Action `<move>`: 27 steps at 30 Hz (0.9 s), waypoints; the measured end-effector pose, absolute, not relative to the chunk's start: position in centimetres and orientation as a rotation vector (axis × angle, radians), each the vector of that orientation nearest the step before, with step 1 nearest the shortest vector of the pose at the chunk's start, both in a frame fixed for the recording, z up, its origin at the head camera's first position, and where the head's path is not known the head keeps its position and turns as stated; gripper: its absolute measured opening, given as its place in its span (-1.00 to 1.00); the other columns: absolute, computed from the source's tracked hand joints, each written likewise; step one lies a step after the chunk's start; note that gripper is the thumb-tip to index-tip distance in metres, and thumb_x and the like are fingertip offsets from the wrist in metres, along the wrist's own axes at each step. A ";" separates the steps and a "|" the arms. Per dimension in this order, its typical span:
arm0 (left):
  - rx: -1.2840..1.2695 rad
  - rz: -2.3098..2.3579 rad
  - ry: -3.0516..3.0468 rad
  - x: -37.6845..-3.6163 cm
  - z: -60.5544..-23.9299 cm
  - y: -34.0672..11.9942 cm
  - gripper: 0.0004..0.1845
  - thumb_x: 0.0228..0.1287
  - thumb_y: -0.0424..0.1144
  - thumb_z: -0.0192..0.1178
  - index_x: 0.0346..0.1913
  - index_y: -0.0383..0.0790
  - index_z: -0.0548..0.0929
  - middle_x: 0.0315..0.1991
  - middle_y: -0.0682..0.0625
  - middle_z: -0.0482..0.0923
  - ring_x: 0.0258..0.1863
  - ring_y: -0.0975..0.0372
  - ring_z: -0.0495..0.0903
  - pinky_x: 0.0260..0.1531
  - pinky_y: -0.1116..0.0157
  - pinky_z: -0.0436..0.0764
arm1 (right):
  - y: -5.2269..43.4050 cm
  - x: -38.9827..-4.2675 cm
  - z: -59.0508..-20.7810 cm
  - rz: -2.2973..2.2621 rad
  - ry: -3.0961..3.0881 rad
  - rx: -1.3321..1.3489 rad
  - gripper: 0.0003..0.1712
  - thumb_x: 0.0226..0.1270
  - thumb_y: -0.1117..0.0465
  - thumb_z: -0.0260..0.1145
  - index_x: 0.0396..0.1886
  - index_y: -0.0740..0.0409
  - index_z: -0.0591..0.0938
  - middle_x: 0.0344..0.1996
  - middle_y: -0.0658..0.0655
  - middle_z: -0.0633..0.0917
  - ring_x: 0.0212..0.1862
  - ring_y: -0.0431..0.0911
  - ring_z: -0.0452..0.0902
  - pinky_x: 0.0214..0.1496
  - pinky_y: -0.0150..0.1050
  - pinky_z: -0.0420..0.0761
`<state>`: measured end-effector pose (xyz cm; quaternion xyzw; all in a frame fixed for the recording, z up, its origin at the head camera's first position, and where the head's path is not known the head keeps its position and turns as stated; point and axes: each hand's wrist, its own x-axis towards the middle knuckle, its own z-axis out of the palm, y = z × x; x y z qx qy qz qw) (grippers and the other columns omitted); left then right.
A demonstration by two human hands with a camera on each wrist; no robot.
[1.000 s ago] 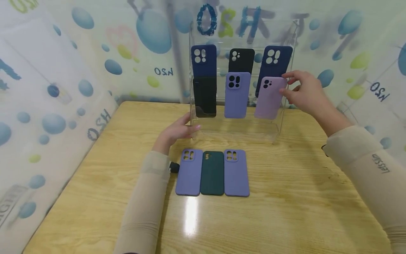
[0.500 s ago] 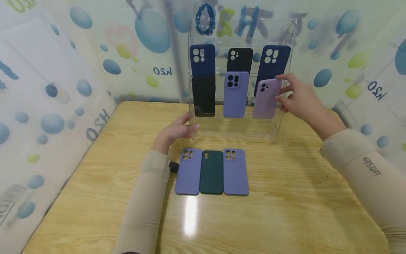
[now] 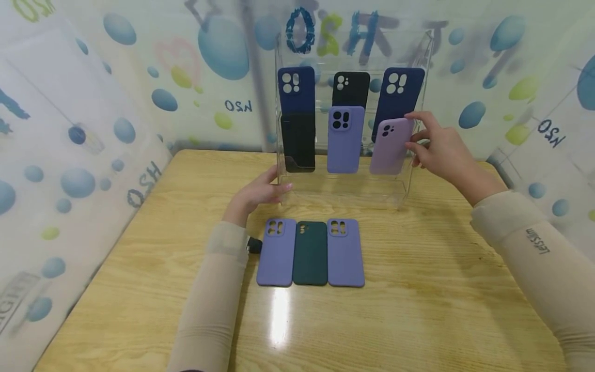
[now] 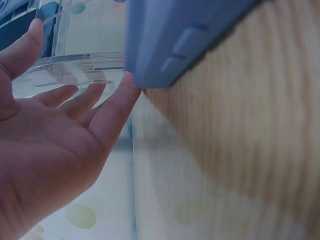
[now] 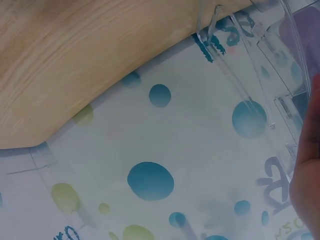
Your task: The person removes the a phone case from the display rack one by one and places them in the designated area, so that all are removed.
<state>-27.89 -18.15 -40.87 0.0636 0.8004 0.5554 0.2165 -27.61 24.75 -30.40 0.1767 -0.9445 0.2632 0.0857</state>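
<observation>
A clear acrylic display stand [image 3: 344, 194] holds two rows of phone cases at the table's back. My right hand [image 3: 441, 147] pinches the upper right corner of a lilac phone case [image 3: 392, 150] in the lower row, which leans slightly right. In the right wrist view only part of that hand [image 5: 307, 175] shows at the right edge. My left hand [image 3: 260, 190] touches the stand's lower left corner, thumb in front; in the left wrist view its fingers [image 4: 112, 112] are nearly straight. Beside the lilac case stand a violet phone case [image 3: 345, 150] and a black phone case [image 3: 298, 144].
Behind, in the upper row, are two navy cases [image 3: 297, 93] [image 3: 403, 101] and a black case [image 3: 351, 93]. On the wooden table [image 3: 418, 310], in front of the stand, lie two violet cases [image 3: 276, 258] [image 3: 346, 258] with a dark green case [image 3: 310, 256] between them.
My right hand has shifted a little left and down, and the lilac case's top has moved lower with it. My left hand has stayed at the stand's corner.
</observation>
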 end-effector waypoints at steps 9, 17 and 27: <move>0.166 1.541 2.219 -27.4 -40.7 -18.4 -0.12 0.61 -0.10 0.21 0.76 0.08 -0.07 0.78 -0.05 -0.13 0.57 -0.10 0.37 0.50 -0.11 0.51 | 24.7 -27.9 -30.7 0.940 -2.776 0.484 -0.24 0.58 0.28 0.31 0.63 -0.17 0.27 0.02 0.43 0.79 -0.51 -0.33 0.64 -0.48 -0.39 0.59; 0.173 1.546 2.211 -27.3 -40.6 -18.5 -0.11 0.62 -0.11 0.20 0.77 0.07 -0.10 0.78 -0.04 -0.11 0.60 -0.09 0.34 0.52 -0.11 0.49 | 24.6 -27.9 -30.2 0.990 -2.598 0.555 -0.21 0.55 0.33 0.34 0.64 -0.23 0.34 -0.05 0.44 0.81 -0.45 -0.60 0.58 -0.45 -0.59 0.60; 0.166 1.533 2.221 -27.4 -40.5 -18.2 -0.11 0.61 -0.09 0.21 0.77 0.06 -0.09 0.78 -0.04 -0.11 0.60 -0.09 0.34 0.53 -0.10 0.48 | 24.4 -27.2 -28.6 1.084 -2.548 0.452 -0.23 0.55 0.33 0.33 0.62 -0.27 0.36 -0.03 0.45 0.80 -0.44 -0.55 0.63 -0.35 -0.63 0.65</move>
